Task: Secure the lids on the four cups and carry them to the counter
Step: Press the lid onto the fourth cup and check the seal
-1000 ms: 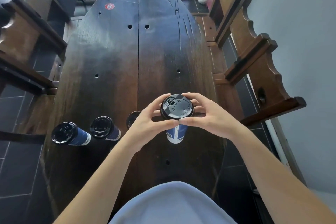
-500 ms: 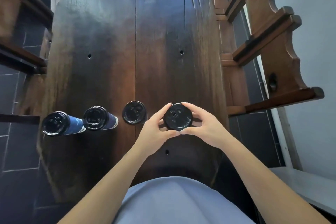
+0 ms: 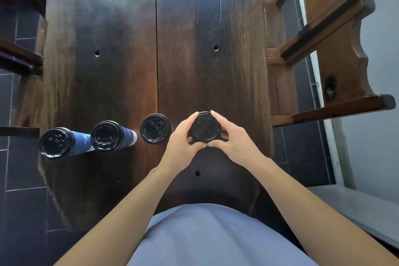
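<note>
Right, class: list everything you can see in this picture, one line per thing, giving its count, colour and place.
Cups with lids: four, blue with black lids, in a row across the table's near part.
Table: one, dark brown wood, centre.
Chairs: brown wood, either side of the table.
Floor: dark tiles, below left.
Wall: grey, right.
Left hand: one, gripping the rightmost lid.
Right hand: one, gripping the same lid.

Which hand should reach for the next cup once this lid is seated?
Left, probably. The left hand sits right beside the neighbouring lidded cup; the right hand is on the far side of the held cup, away from the row.
</note>
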Tool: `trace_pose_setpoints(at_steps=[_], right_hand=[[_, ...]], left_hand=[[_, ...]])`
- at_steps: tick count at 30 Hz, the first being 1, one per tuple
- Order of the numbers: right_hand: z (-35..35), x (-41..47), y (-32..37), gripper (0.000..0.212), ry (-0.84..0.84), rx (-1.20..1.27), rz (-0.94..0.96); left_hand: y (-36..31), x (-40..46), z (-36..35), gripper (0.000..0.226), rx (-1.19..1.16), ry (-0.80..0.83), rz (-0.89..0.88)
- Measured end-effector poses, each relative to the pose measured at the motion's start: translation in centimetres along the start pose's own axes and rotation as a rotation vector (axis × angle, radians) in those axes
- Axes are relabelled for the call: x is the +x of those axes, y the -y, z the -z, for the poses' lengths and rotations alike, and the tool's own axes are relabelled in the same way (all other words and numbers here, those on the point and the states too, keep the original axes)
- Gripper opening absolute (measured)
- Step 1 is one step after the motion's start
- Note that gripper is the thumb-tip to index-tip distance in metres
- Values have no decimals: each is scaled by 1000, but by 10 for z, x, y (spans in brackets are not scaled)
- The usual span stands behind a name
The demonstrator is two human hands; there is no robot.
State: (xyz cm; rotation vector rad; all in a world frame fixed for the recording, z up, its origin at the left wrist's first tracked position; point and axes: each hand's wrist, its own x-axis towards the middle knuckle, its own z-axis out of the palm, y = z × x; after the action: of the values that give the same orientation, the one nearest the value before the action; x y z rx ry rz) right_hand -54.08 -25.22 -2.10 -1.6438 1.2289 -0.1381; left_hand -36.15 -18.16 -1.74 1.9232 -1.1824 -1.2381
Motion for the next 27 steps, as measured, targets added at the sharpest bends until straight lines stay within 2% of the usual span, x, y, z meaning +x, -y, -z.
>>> trace_pose_setpoints(at_steps=[15,27], right_hand=[[-6,12,-4,83,15,-29,-49],[-7,21,-2,85,13,-56,-58]], left_hand=[[-2,14,10,80,-39,132,117],[-1,22,13,82,-52,102,148]])
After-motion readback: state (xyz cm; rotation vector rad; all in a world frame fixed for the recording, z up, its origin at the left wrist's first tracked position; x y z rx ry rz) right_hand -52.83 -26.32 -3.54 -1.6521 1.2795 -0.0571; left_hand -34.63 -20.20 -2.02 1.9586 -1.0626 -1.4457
